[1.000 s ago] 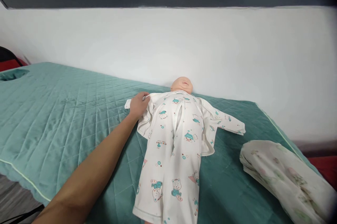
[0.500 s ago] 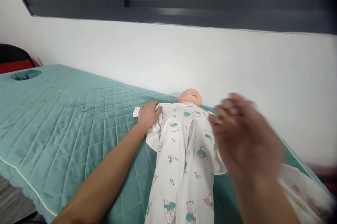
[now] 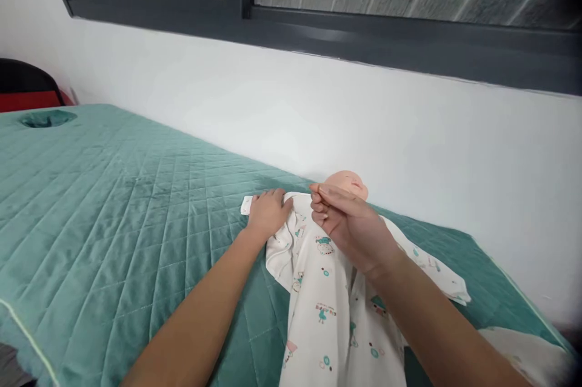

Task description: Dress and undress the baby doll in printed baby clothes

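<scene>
A baby doll [image 3: 346, 181] lies on its back, its head near the wall, partly covered by my right hand. It wears a white long garment [image 3: 313, 308] printed with small teal and pink figures. My left hand [image 3: 269, 212] rests on the sleeve at the left, fingers loosely extended over the cloth; the cuff pokes out beyond it. Over the upper chest, just below the doll's chin, is my right hand [image 3: 348, 220], its fingers curled and thumb and fingertips drawn together. Whatever they may pinch is hidden. The other sleeve [image 3: 427, 262] lies stretched out to the right.
A teal quilted cover [image 3: 150, 211] spreads under the doll, with a round hole [image 3: 48, 118] at the far left. A white wall [image 3: 254, 108] and dark window frame [image 3: 309, 32] stand behind. Pale printed cloth [image 3: 522, 350] lies at lower right, a red and black chair [image 3: 30, 87] at left.
My right hand has come from the right side inward over the doll's chest. The right sleeve now lies stretched outward. My left hand stays on the left sleeve; the view has shifted slightly.
</scene>
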{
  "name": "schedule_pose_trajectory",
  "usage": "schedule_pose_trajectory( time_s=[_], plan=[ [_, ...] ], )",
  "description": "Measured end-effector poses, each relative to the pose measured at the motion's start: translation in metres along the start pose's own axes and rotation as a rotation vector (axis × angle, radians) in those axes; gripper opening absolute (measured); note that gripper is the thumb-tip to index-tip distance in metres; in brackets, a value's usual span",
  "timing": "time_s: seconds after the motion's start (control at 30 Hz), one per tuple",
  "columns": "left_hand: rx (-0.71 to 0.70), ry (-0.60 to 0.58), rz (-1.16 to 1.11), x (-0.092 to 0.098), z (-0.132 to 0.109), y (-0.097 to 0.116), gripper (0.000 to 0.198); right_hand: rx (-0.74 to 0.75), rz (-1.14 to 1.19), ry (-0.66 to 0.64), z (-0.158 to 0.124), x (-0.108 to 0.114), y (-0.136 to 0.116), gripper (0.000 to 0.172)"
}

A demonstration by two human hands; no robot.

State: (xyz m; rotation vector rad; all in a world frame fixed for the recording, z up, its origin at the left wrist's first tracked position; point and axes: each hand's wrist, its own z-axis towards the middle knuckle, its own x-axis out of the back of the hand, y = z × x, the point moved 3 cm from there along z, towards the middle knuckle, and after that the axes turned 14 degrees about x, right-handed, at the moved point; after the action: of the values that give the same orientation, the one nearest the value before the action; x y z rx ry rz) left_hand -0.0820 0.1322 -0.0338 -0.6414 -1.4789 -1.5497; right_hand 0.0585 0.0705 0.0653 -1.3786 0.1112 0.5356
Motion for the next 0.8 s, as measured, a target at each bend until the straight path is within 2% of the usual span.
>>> schedule_pose_trajectory(
  time_s=[0.17,0.23,0.3,0.4,0.5,0.6,0.7,0.8],
  plan=[
    [-0.003,-0.022,0.016,0.003,-0.001,0.001,0.04,0.034,-0.169,-0.096,0.007,-0.004,0.011,0.021],
    [-0.016,-0.02,0.019,0.003,-0.002,0.002,0.039,0.069,-0.357,-0.145,0.017,0.001,0.015,0.024],
    [-0.017,-0.014,0.029,0.002,-0.001,0.004,0.037,0.147,-0.715,-0.209,0.031,0.008,0.021,0.024],
    [-0.008,-0.003,0.06,-0.001,0.0,0.005,0.03,0.264,-1.431,-0.392,0.05,0.013,0.036,0.028],
    [-0.018,0.001,0.091,-0.003,0.001,0.007,0.025,0.175,-1.923,-0.604,0.061,0.012,0.054,0.03],
    [-0.03,-0.007,0.107,-0.005,0.002,0.007,0.023,0.041,-2.075,-0.713,0.065,0.008,0.064,0.038],
    [-0.04,0.002,0.111,-0.005,0.001,0.008,0.023,-0.055,-2.106,-0.744,0.07,0.012,0.067,0.053],
    [-0.075,0.033,0.146,-0.004,-0.001,0.011,0.027,-0.107,-2.126,-0.762,0.076,0.019,0.065,0.052]
  ],
)
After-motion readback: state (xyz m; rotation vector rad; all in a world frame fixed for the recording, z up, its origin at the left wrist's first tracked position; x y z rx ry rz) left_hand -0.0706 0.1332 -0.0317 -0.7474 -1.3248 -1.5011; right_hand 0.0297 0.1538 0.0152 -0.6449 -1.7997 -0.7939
